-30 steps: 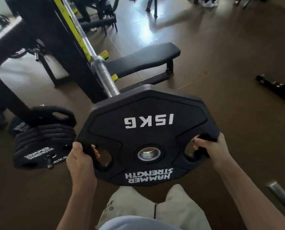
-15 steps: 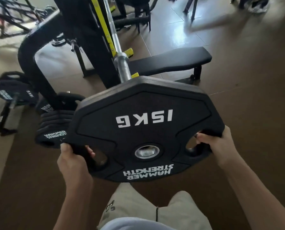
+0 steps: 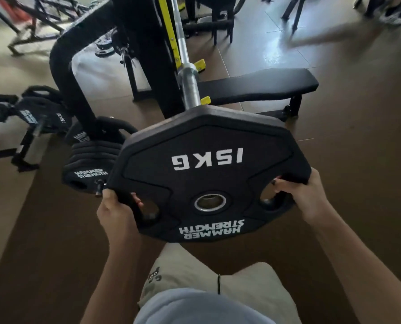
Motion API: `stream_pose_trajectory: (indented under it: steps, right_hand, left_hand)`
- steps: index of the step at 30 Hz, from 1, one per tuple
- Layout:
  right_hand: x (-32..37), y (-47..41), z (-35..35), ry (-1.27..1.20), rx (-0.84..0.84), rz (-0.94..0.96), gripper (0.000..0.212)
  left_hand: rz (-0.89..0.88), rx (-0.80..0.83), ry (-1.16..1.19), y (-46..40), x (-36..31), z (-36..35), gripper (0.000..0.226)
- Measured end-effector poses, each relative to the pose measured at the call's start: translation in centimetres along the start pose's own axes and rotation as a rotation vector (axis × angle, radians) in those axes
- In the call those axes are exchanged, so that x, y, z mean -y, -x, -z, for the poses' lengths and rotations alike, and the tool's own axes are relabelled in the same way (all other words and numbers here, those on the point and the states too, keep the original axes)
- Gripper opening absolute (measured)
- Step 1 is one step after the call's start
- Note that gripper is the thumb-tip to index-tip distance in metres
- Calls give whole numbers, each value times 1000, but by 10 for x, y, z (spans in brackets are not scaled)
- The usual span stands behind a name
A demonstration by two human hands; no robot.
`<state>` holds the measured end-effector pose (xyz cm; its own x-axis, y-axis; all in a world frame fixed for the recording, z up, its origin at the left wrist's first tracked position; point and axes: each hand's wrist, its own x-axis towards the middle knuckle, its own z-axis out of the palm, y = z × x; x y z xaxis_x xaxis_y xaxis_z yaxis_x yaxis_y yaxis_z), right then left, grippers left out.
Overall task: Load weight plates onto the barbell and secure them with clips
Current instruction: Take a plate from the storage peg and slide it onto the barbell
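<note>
Stacked plates [image 3: 87, 164] at 9 o'clock, on rack peg beside black upright [image 3: 78, 101]. Left hand [image 3: 115, 211]: grip clenched round plate's left handle slot. Plate [image 3: 206, 174], 15KG, held at centre, tilted, printing upside down, hub hole unfilled. Bar [image 3: 187, 83] at 12 o'clock, sleeve end hidden behind plate's top edge. Right hand [image 3: 309, 195]: grip clenched round right slot. Bench [image 3: 260, 85] at 1 o'clock.

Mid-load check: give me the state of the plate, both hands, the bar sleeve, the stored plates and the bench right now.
15 kg plate: held up off the floor, tilted, not on the bar.
Left hand: grips the plate's left handle hole.
Right hand: grips the right handle hole.
Barbell sleeve: bare where it shows, no clip seen.
Stored plates: stacked on a peg.
Bench: unoccupied.
</note>
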<state>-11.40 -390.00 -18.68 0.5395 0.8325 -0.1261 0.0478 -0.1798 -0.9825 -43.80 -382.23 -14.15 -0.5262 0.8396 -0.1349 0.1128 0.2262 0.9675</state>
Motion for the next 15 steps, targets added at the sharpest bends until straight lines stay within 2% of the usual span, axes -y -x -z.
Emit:
stream_pose_trajectory:
  steps: [8,10,12,15]
  right_hand:
    - [1,-14,-7,-7,20,73,27]
    - [2,-19,-12,15,12,76,29]
    - [8,-25,-18,10,14,69,32]
    - [19,-41,-26,21,2,52,29]
  left_hand:
    - [-84,36,85,-17,13,-8,34]
    - [-78,52,146,-30,20,-14,48]
    - [-77,63,166,-54,38,-20,76]
    - [-38,100,134,-91,54,-35,92]
